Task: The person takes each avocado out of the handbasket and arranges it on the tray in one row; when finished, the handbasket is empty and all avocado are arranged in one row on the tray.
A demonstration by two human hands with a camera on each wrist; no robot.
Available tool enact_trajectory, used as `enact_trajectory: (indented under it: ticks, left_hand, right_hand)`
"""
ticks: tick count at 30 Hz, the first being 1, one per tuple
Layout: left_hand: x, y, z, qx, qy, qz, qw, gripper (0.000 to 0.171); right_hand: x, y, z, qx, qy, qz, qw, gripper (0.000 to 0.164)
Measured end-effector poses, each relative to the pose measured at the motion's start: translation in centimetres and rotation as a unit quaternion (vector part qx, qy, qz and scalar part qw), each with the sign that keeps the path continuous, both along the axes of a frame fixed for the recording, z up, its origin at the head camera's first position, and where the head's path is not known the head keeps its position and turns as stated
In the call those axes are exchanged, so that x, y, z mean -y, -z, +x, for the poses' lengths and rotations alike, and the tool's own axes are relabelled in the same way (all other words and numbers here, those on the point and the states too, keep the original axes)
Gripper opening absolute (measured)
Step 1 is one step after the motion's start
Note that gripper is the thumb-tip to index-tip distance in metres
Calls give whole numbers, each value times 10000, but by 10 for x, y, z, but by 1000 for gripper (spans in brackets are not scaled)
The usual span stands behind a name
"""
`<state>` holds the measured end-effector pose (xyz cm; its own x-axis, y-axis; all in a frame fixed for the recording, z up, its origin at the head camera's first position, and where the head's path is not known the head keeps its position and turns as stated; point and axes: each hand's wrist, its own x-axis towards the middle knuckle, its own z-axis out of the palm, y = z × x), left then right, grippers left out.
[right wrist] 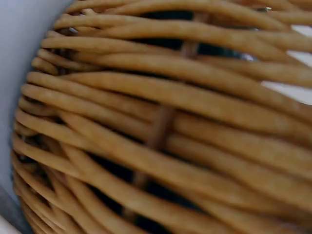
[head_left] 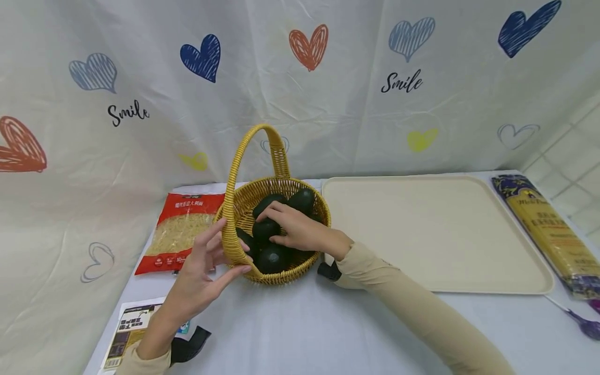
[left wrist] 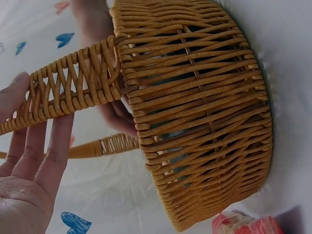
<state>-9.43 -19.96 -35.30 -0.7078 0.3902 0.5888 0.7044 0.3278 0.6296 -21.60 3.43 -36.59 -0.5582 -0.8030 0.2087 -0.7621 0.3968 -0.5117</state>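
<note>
A yellow woven basket [head_left: 276, 277] with a tall arched handle [head_left: 230, 200] stands on the table and holds several dark green avocados [head_left: 273, 259]. My left hand [head_left: 199, 278] holds the near foot of the handle. In the left wrist view, its thumb lies on one side of the handle [left wrist: 70, 83] and its fingers on the other. Reaching into the basket from the right, my right hand [head_left: 300, 227] grips one avocado [head_left: 265, 230] between thumb and fingers. Woven wall [right wrist: 161, 112] fills the right wrist view, so that hand is hidden there.
Right of the basket lies a large cream tray [head_left: 436, 234]. A long yellow and purple pasta packet [head_left: 546, 229] lies beyond it, with a purple utensil [head_left: 586, 325] nearby. Left of the basket is a red pasta bag [head_left: 180, 234], with a printed packet [head_left: 124, 333] nearer me.
</note>
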Motion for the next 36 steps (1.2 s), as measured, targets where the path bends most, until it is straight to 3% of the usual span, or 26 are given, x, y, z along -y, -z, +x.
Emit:
enact_trajectory:
  ticks: [9, 16, 20, 28, 36]
  left_hand:
    - [-1, 0, 0, -23, -20, -27, 10000, 115]
    - [0, 0, -1, -17, 93, 16, 10000, 94]
    - [0, 0, -1, -23, 109, 37, 9999, 95]
    - [-1, -1, 0, -45, 34, 14, 10000, 113]
    - [0, -1, -1, -25, 50, 0, 10000, 113]
  right_hand:
    - [7, -20, -12, 197, -202, 636, 9976, 37]
    - [9, -39, -20, 372, -457, 1162, 9915, 37]
    - [13, -46, -22, 328, -593, 1334, 9887, 36]
    - [29, -50, -34, 228, -522, 1064, 9927, 38]
    - [43, -37, -46, 437, 208, 542, 9974, 36]
